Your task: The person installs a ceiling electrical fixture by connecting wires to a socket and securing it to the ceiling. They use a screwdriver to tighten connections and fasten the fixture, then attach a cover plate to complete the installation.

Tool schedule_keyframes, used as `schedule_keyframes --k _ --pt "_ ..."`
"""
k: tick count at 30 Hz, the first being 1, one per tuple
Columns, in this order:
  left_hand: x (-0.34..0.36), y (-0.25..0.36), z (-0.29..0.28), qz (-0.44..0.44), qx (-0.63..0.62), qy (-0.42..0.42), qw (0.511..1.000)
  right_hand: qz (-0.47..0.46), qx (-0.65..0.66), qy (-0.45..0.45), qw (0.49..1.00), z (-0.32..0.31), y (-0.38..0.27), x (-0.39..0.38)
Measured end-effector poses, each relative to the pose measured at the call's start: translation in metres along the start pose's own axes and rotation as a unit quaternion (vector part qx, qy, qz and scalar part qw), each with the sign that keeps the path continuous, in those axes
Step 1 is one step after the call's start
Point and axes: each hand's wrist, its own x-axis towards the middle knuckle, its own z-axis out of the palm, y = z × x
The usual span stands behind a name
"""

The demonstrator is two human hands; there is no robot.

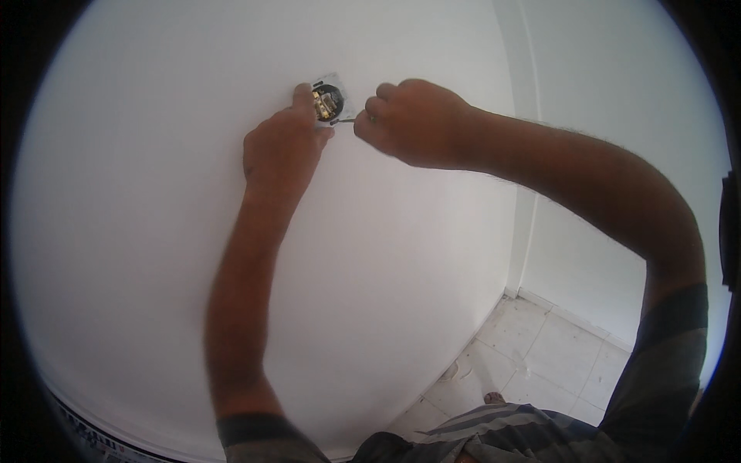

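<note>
High on the white wall, a switch or socket insert point(329, 102) sits with its pale square mounting plate, dark round middle and brass-coloured parts uncovered. My left hand point(282, 143) grips the plate's left side, the thumb near its lower edge and the fingers near its upper left corner. From the right, my right hand point(409, 123) is closed around a screwdriver, its handle hidden in the fist. Only the screwdriver's thin shaft point(347, 120) shows, reaching the plate's lower right corner. Whether its tip sits in a screw is too small to tell.
The white wall point(147, 208) fills most of the view and meets another wall point(594, 247) at a corner on the right. Light floor tiles point(540, 347) with some marks lie below. A dark patterned strip point(93, 432) runs along the lower left.
</note>
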Motion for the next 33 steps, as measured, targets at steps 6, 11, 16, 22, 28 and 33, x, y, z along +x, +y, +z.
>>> schedule_keyframes --k 6,11,16,22,28,33 --pt "0.001 -0.003 0.001 0.006 0.003 -0.006 1.000 0.452 0.566 -0.145 0.674 -0.029 -0.001 0.017" --pt "0.002 0.000 0.002 0.002 0.003 -0.003 1.000 0.330 0.460 -0.009 0.824 -0.001 -0.008 0.005" --pt "0.001 -0.001 0.003 0.017 -0.004 0.013 1.000 0.047 0.044 0.040 0.997 0.008 0.000 -0.007" --pt "0.000 -0.002 0.000 0.013 0.004 0.002 1.000 0.429 0.555 -0.127 0.701 -0.029 -0.004 0.013" --pt "0.001 -0.001 0.001 0.021 0.002 0.003 1.000 0.223 0.311 0.025 0.924 0.007 -0.001 -0.003" --pt "0.001 -0.002 -0.004 0.006 0.010 -0.013 1.000 0.129 0.113 -0.136 0.976 -0.017 -0.008 0.006"
